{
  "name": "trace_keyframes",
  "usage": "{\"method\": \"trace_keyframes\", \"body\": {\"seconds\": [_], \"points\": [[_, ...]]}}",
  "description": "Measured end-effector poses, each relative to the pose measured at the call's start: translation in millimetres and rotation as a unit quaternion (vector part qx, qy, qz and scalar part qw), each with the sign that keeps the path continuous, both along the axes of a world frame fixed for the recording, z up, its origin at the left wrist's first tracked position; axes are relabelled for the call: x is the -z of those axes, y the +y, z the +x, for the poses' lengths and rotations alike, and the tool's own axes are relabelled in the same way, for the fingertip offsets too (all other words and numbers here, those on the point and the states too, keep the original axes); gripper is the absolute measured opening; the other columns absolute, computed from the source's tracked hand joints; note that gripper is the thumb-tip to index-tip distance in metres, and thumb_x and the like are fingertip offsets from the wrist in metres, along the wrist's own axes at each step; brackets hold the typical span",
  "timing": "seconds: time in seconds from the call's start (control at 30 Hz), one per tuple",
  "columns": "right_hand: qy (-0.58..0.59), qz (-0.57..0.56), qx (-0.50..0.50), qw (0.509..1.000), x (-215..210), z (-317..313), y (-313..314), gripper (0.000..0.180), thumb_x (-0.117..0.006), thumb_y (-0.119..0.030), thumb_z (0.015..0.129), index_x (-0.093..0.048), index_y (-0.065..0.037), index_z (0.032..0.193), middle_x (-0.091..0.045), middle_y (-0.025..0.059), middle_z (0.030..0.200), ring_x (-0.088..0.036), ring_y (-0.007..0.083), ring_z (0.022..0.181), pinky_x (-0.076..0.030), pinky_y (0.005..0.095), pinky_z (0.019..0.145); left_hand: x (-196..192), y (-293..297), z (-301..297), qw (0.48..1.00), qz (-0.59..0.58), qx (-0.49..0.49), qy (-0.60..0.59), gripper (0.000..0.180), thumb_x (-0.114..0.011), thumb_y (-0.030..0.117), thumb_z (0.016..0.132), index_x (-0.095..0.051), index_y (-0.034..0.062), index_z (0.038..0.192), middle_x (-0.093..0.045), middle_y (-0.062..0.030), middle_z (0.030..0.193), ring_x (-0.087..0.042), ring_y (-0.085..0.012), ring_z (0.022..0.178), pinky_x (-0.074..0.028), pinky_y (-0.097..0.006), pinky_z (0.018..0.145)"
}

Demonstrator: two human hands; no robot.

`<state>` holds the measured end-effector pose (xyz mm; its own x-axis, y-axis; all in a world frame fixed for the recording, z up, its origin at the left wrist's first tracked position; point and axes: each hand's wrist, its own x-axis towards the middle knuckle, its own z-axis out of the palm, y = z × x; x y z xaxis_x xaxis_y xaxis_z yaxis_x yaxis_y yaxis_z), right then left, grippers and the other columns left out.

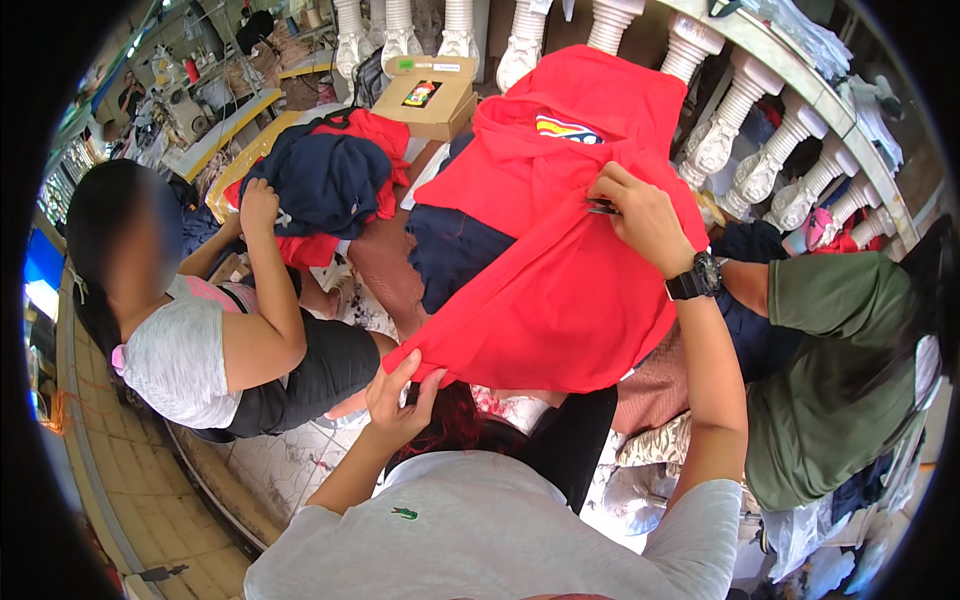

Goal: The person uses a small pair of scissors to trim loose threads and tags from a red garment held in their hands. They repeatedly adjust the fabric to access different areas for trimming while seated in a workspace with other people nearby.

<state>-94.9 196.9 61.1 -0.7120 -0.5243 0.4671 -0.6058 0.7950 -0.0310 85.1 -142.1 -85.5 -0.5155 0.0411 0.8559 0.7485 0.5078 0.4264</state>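
Observation:
A red garment with a striped patch near its neck is spread in front of me and stretched taut along one fold. My left hand pinches the near left end of that edge between thumb and fingers. Higher up, my right hand is closed around small thread snips, whose dark metal tip rests against the red cloth; the rest of the tool is hidden by the fingers. Dark navy cloth lies under the garment on its left side.
A person in a grey shirt sits at left, handling a navy garment. At right sits someone in a green shirt. Behind are a cardboard box and a white balustrade. Sewing machines stand far left.

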Motion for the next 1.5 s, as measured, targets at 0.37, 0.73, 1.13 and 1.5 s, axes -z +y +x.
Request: {"method": "trace_keyframes", "body": {"seconds": [0.37, 0.73, 1.13, 1.5], "points": [[0.224, -0.117, -0.134, 0.958, -156, -14, -15, 0.014, -0.061, -0.015, 0.101, -0.063, -0.002, 0.106, -0.064, 0.0063, 0.081, -0.061, 0.0202, 0.075, -0.049, 0.0298, 0.069, -171, -19, -100, 0.973, 0.197, 0.069, -0.102, 0.088, -0.075, 0.002, 0.087, -0.019, 0.005, 0.155, -0.046, -0.0121, 0.143, -0.059, -0.0221, 0.108, -0.05, -0.035, 0.094], [0.396, -0.156, -0.124, 0.896, -287, 34, -56, 0.02, -0.065, -0.017, 0.096, -0.062, 0.002, 0.091, -0.063, 0.0192, 0.073, -0.062, 0.0278, 0.067, -0.049, 0.0384, 0.065, -225, 33, -146, 0.767, 0.207, 0.56, -0.236, 0.061, -0.064, 0.042, 0.097, -0.043, 0.0078, 0.143, -0.051, -0.0142, 0.136, -0.061, -0.0271, 0.104, -0.052, -0.036, 0.093], [0.06, -0.291, -0.133, 0.946, -265, -37, -19, 0.028, -0.067, -0.024, 0.096, -0.067, 0.0, 0.08, -0.057, -0.0029, 0.07, -0.049, 0.0064, 0.068, -0.04, 0.0308, 0.06, -227, -82, -170, 0.851, -0.017, 0.338, -0.402, 0.04, -0.058, 0.037, 0.103, -0.069, -0.0003, 0.112, -0.072, -0.0079, 0.105, -0.066, -0.0125, 0.089, -0.053, -0.029, 0.082], [-0.114, -0.549, 0.006, 0.828, -259, -82, 136, 0.02, -0.062, -0.027, 0.1, -0.067, -0.009, 0.092, -0.059, -0.0034, 0.072, -0.048, 0.0073, 0.059, -0.036, 0.0265, 0.055, -204, -56, -233, 0.75, 0.468, 0.402, -0.238, 0.043, -0.056, 0.039, 0.102, -0.064, 0.0012, 0.121, -0.07, -0.0152, 0.114, -0.068, -0.0243, 0.101, -0.053, -0.038, 0.094]]}}
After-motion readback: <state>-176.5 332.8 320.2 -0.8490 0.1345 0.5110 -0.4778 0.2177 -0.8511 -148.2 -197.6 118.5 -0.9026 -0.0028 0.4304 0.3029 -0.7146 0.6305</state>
